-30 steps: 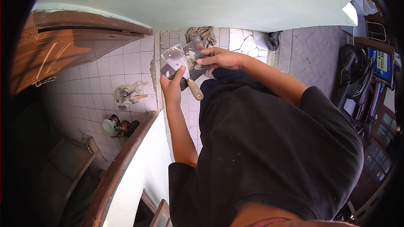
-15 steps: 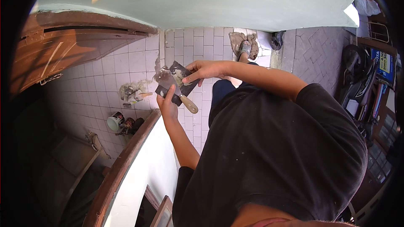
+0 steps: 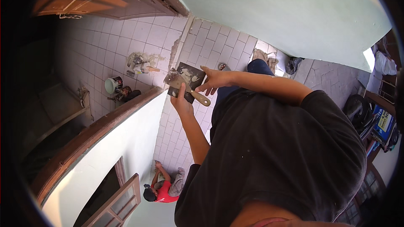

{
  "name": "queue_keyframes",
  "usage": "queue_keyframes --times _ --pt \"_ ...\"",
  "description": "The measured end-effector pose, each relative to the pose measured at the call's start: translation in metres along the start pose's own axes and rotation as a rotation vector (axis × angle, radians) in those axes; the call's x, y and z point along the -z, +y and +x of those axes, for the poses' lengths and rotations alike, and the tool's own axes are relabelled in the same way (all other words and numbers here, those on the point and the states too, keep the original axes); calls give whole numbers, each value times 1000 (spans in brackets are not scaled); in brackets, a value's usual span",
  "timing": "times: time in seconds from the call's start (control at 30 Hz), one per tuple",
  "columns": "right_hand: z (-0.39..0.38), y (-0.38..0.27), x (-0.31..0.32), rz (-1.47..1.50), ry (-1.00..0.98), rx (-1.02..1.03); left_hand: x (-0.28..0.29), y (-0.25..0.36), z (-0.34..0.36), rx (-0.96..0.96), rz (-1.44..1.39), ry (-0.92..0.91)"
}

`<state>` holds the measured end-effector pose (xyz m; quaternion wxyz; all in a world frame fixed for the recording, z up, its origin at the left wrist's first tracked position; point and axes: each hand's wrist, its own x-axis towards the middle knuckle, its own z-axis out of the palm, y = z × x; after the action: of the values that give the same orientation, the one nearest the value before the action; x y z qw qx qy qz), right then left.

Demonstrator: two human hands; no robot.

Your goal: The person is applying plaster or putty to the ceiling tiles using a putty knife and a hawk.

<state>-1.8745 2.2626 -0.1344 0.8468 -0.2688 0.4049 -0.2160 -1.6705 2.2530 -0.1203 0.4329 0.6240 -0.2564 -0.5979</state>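
My left hand (image 3: 182, 103) is closed around the near left side of a dark square board (image 3: 194, 74) smeared with pale filler. Its thumb also pins a putty knife (image 3: 201, 98) flat across the board. The knife's wide blade lies over the board's left part, and its light wooden handle points down to the right. Beside the board's right edge is my right hand (image 3: 215, 79), fingers apart and holding nothing. Whether its fingertips touch the board, I cannot tell.
A brown-topped low wall (image 3: 97, 136) runs along the left. Beyond it, a white bucket (image 3: 112, 85) and a messy heap of scraps (image 3: 141, 64) lie on tiles. A person in a red top (image 3: 167, 191) crouches below. A crumpled rag (image 3: 266, 59) lies near the green wall (image 3: 286, 12).
My right hand has let go of the board's right side and spread its fingers. The view has turned, bringing the crouching person into sight. The left hand keeps its hold.
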Motion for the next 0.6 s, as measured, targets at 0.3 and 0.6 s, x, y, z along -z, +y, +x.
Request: queue_keyframes --times 0.3,0.6 --pt "-26 18 -9 -303 127 181 -16 -25 -25 -123 -63 215" --pt "-35 44 -40 -740 267 361 -21 -33 -40 -75 157 155"
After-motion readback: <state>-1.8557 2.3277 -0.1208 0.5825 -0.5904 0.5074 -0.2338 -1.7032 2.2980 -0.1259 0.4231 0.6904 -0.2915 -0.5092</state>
